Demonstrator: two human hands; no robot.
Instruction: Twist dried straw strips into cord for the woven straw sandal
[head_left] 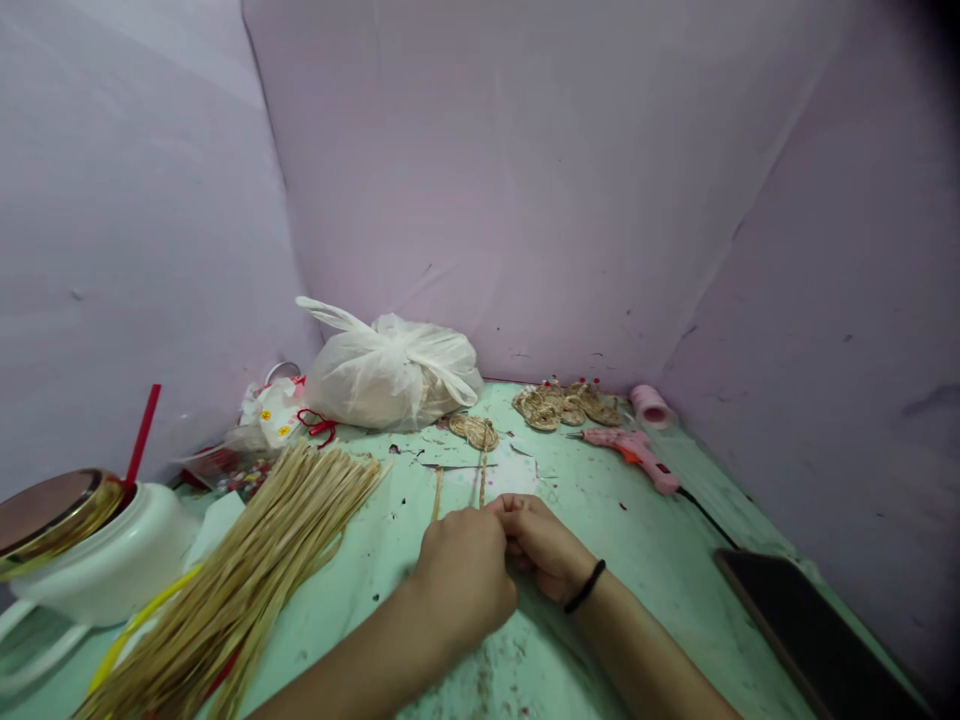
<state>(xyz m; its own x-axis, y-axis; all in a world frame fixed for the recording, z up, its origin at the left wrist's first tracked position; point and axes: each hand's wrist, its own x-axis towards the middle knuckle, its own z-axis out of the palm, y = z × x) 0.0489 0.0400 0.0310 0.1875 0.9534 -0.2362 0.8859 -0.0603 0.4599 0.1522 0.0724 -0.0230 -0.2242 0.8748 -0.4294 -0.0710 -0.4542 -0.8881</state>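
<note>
Straw cord (484, 478) is running over the green table (622, 560) from a small coiled piece (478, 432) down to where two hands are meeting. Both arms are reaching forward. The left hand (463, 565) is showing its back, and the right hand (541, 545) is leaning in beside it, wearing a black band (586, 587). The right fingers are pinching together on the cord; the left fingers are hiding, so I cannot tell their grip.
</note>
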